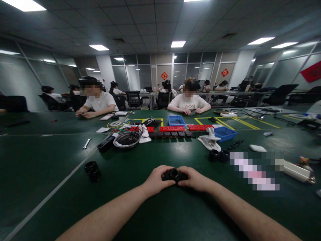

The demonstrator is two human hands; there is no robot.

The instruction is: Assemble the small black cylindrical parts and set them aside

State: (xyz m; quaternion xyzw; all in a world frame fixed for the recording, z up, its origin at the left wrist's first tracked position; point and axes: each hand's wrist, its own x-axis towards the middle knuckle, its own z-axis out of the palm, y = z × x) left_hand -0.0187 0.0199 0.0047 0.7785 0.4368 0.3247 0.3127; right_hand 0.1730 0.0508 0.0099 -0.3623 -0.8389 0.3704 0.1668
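Left hand (160, 179) and right hand (194, 178) together grip a black camera-like device (174, 174) at the near middle of a green table (60, 154); black cylindrical parts (92, 171) sit to the left; farther, a metal bowl (136, 143) stands left of red strips (172, 128); across the far side, two people (188, 102) in white shirts sit.

Wrench (86, 144) lies left of a metal bowl (125, 146) on the green surface (57, 160) | white clip stand (144, 134) stands just beside the bowl | blue tray (177, 124) sits behind red strips (172, 128), toward the far edge | two people (189, 103) in white sit at that edge | red diamond sign (164, 75) hangs beyond
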